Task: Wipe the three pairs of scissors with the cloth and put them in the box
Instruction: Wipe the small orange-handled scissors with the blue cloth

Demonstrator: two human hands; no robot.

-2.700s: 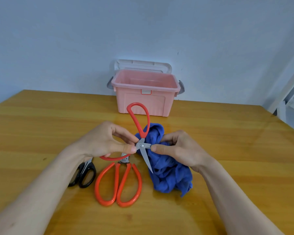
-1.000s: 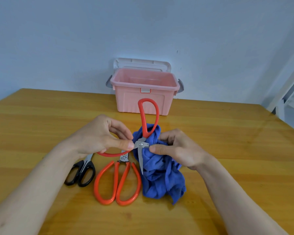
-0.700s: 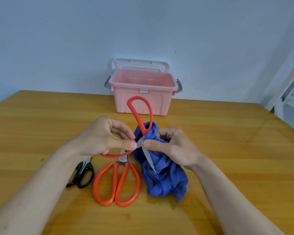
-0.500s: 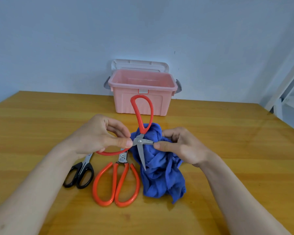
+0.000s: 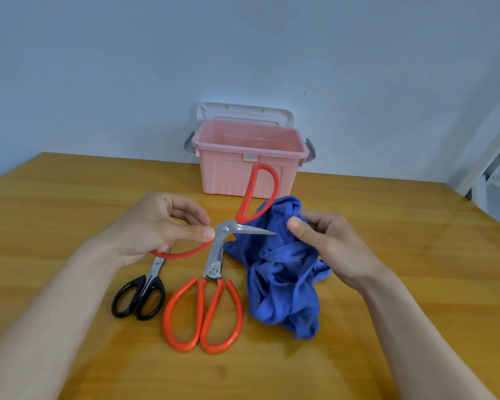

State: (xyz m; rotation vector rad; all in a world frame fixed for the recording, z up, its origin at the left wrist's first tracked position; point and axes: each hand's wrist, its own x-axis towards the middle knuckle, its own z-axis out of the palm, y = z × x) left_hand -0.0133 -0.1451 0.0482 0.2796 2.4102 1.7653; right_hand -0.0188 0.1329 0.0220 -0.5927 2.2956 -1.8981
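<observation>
No legible text (stamp blurred)

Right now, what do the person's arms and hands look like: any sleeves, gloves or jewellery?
Both forearms are bare as far as the frame shows. The left hand and right hand wear no gloves; no rings or watch visible. Fingernails short, unpainted.

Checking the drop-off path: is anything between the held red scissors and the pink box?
Nothing visible blocks it. The red scissors in the left hand sit just in front of the open pink box, lid back. The blue cloth in the right hand lies to the right.
</observation>
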